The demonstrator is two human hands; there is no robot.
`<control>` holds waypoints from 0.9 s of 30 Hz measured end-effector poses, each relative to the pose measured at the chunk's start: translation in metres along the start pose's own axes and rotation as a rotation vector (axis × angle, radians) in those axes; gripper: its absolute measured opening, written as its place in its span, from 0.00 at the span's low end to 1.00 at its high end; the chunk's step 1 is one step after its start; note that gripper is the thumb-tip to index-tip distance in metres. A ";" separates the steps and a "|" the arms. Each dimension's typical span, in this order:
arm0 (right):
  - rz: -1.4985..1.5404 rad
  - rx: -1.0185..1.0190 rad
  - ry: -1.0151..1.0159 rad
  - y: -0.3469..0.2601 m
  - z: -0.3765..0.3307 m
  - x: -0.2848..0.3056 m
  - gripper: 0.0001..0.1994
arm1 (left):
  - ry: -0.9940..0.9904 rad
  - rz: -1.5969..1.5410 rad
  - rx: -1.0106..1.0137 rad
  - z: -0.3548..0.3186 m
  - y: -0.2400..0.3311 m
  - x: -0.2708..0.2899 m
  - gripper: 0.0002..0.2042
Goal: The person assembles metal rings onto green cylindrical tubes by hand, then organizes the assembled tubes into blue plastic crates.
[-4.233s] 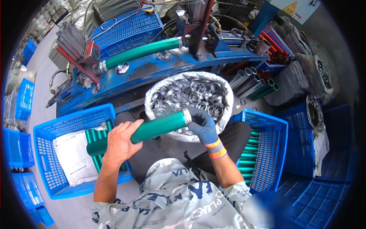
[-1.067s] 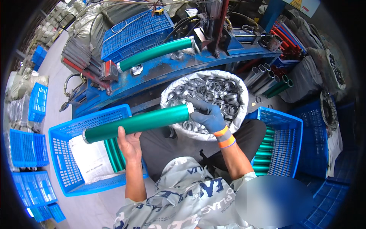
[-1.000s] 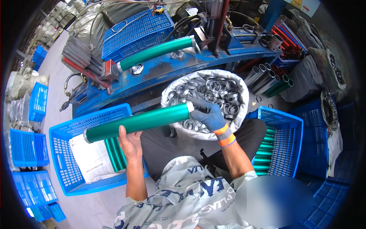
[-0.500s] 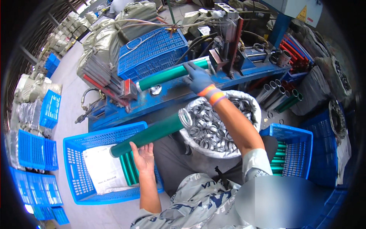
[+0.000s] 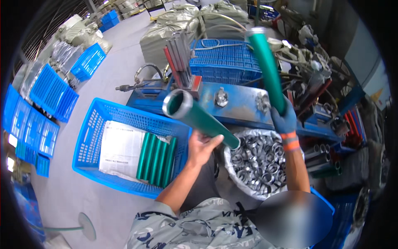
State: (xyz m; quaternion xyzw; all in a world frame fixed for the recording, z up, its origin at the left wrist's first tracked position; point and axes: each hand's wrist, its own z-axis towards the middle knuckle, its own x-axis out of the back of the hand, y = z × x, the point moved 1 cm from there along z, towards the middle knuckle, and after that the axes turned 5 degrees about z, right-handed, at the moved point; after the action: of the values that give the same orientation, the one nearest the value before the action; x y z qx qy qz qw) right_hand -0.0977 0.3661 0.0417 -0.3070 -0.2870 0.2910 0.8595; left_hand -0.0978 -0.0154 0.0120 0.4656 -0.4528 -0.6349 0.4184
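Note:
My bare left hand (image 5: 201,148) grips a green tube (image 5: 204,123) near its lower end. That tube slants up to the left, its wide metal-rimmed mouth facing me. Closed round the lower end of a second green tube (image 5: 268,66) is my gloved right hand (image 5: 285,119), with an orange band at the wrist. This tube stands steeply above the blue bench (image 5: 242,92), its metal-rimmed top blurred. Below my hands, a white-lined tub (image 5: 229,168) holds many loose metal rings (image 5: 263,170). Several green tubes (image 5: 155,159) lie side by side in the blue crate (image 5: 85,155) at left.
A red-and-grey metal fixture (image 5: 182,66) rises at the bench's left end, with a clamp machine (image 5: 313,97) at its right. Behind stands an upturned blue crate (image 5: 228,58). More tubes (image 5: 319,159) sit at right; stacked blue crates (image 5: 54,93) line the far left.
My right hand has lifted its tube off the bench fixture and swung it steeply upright. The left hand's tube has turned, its raised end now pointing left. The view has shifted leftward.

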 end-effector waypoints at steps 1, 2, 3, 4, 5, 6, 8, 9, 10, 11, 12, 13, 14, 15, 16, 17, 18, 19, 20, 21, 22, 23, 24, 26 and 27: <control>0.182 -0.055 0.043 -0.007 -0.018 0.017 0.30 | -0.032 0.004 -0.012 0.000 0.004 -0.010 0.26; 0.358 -0.105 0.071 -0.005 -0.036 0.036 0.31 | -0.061 -0.014 -0.035 0.000 0.006 -0.018 0.25; 0.524 -0.199 0.135 -0.001 -0.059 0.053 0.31 | -0.062 -0.030 -0.046 0.003 0.008 -0.023 0.25; 0.646 -0.345 0.122 -0.014 -0.081 0.074 0.32 | -0.082 -0.006 -0.073 0.004 0.011 -0.024 0.24; 0.730 -0.332 0.194 -0.033 -0.099 0.085 0.32 | -0.109 0.017 -0.100 0.005 0.012 -0.027 0.24; 0.743 -0.357 0.154 -0.032 -0.123 0.105 0.35 | -0.124 -0.046 -0.080 0.008 0.006 -0.029 0.24; 0.782 -0.412 0.252 -0.031 -0.170 0.140 0.38 | -0.145 -0.088 -0.079 0.012 0.006 -0.047 0.23; 0.775 -0.406 0.269 -0.033 -0.190 0.151 0.38 | -0.150 -0.115 -0.071 0.014 0.007 -0.055 0.23; 0.771 -0.427 0.316 -0.034 -0.209 0.159 0.39 | -0.152 -0.127 -0.025 0.016 0.003 -0.059 0.23; 0.763 -0.447 0.368 -0.032 -0.223 0.167 0.40 | -0.171 -0.128 -0.022 0.020 -0.002 -0.065 0.23; 0.756 -0.448 0.389 -0.026 -0.236 0.176 0.40 | -0.152 -0.117 -0.013 0.022 -0.007 -0.071 0.23; 0.753 -0.474 0.421 -0.018 -0.250 0.186 0.40 | -0.138 -0.105 0.001 0.024 -0.013 -0.079 0.23; 0.750 -0.517 0.460 -0.019 -0.272 0.192 0.40 | -0.102 -0.018 -0.002 0.027 -0.013 -0.081 0.22; 0.737 -0.529 0.494 -0.021 -0.283 0.198 0.40 | -0.072 0.016 0.079 0.033 -0.018 -0.085 0.22; 0.765 -0.568 0.473 -0.021 -0.291 0.203 0.40 | -0.054 -0.085 0.145 0.043 -0.030 -0.089 0.24; 0.790 -0.600 0.451 -0.021 -0.294 0.209 0.39 | -0.036 -0.189 0.212 0.056 -0.044 -0.098 0.25; 0.734 -0.634 0.488 -0.025 -0.297 0.213 0.40 | -0.054 -0.276 0.254 0.069 -0.053 -0.111 0.27; 0.714 -0.640 0.518 -0.029 -0.301 0.217 0.40 | -0.069 -0.371 0.298 0.085 -0.062 -0.127 0.29; 0.724 -0.642 0.530 -0.032 -0.304 0.217 0.41 | -0.014 -0.391 0.303 0.107 -0.077 -0.139 0.31; 0.729 -0.645 0.542 -0.036 -0.308 0.219 0.42 | -0.035 -0.426 0.300 0.127 -0.095 -0.149 0.31; 0.687 -0.662 0.577 -0.036 -0.314 0.222 0.44 | -0.005 -0.435 0.346 0.148 -0.110 -0.163 0.32; 0.691 -0.665 0.577 -0.043 -0.311 0.217 0.44 | 0.021 -0.483 0.339 0.176 -0.129 -0.158 0.36; 0.682 -0.667 0.570 -0.054 -0.308 0.213 0.45 | 0.022 -0.476 0.349 0.195 -0.145 -0.159 0.35; 0.651 -0.671 0.562 -0.069 -0.301 0.206 0.48 | 0.071 -0.450 0.379 0.221 -0.169 -0.164 0.35; 0.642 -0.674 0.566 -0.069 -0.306 0.209 0.48 | 0.115 -0.425 0.407 0.230 -0.179 -0.168 0.35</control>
State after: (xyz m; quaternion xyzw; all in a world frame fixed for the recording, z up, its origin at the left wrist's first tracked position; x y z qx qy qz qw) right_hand 0.2689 0.3529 -0.0424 -0.7041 -0.0136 0.3365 0.6252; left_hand -0.3042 0.2305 -0.0890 0.6595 -0.4386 -0.5770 0.1995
